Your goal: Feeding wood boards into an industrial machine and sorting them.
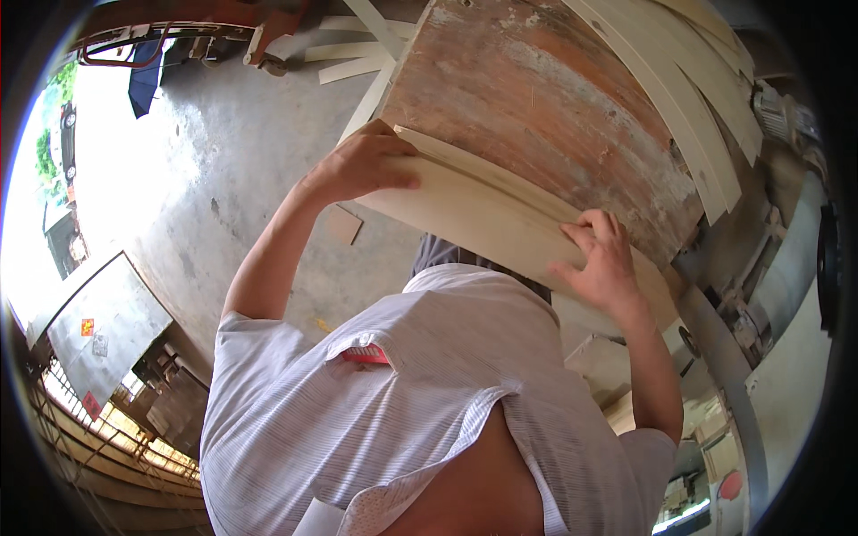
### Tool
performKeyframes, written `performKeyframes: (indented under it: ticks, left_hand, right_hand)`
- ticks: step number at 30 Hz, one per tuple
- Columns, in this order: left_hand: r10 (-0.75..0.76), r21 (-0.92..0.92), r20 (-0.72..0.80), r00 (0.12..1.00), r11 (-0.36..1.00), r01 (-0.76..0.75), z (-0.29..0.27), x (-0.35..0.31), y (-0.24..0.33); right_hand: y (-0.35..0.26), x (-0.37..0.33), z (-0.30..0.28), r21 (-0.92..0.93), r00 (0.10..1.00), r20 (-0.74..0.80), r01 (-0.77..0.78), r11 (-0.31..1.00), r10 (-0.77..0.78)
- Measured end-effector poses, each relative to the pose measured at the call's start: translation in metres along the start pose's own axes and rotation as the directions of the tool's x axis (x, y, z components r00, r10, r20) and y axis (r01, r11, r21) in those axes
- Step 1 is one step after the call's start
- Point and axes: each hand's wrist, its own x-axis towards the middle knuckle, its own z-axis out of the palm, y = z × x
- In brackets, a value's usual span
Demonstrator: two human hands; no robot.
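Note:
Across the front of my body lies a long pale wooden strip (474, 210), slanting from upper left to lower right. A second pale strip (487, 170) shows along its far edge; whether the two are joined I cannot tell. My left hand (365, 163) is closed on the left end, fingers toward the far edge and thumb on the near face. Further right, my right hand (601, 261) grips the strip, its fingers bent at the far edge and its thumb on the face. The strip's right end runs past that hand, partly hidden by my forearm.
Behind the strip is a worn reddish-brown board surface (536, 98). Several long pale strips (684, 107) lie stacked on its right side, and others (362, 52) lie at the far left. Machinery with a motor (785, 112) stands at the right. A small tan square (343, 225) rests on the concrete floor.

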Motion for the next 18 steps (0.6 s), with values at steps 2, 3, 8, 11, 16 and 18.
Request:
performKeyframes:
  ticks: [2, 3, 8, 11, 16, 18]
  left_hand:
    - [-0.019, -0.022, -0.089, 0.996, 1.0, 0.018, 0.003, 0.0, 0.01]
    - [-0.012, -0.02, -0.084, 0.996, 1.0, 0.01, 0.006, -0.002, 0.019]
    - [0.136, 0.331, -0.478, 0.868, 0.943, 0.035, 0.022, -0.018, 0.019]
    - [-0.15, -0.133, -0.479, 0.865, 0.986, 0.098, 0.037, -0.013, -0.021]
    - [-0.421, -0.905, 0.052, 0.906, 0.365, 0.221, 0.049, 0.016, -0.061]
    - [-0.354, -0.936, 0.205, 0.912, 0.2, 0.288, 0.051, 0.024, -0.062]
  right_hand:
    - [0.011, -0.008, 0.016, 0.048, 0.998, -0.058, -0.024, 0.999, 0.027]
    - [0.019, -0.013, 0.022, 0.099, 0.992, -0.117, -0.032, 0.995, 0.044]
    - [0.061, -0.049, 0.023, 0.222, 0.966, -0.14, -0.182, 0.958, 0.216]
    - [0.141, -0.097, 0.017, 0.383, 0.853, -0.296, -0.307, 0.871, 0.43]
    - [0.264, -0.208, 0.056, 0.918, 0.607, 0.029, -0.33, 0.218, 0.794]
    - [0.291, -0.247, 0.076, 0.945, 0.531, 0.325, -0.161, -0.283, 0.782]
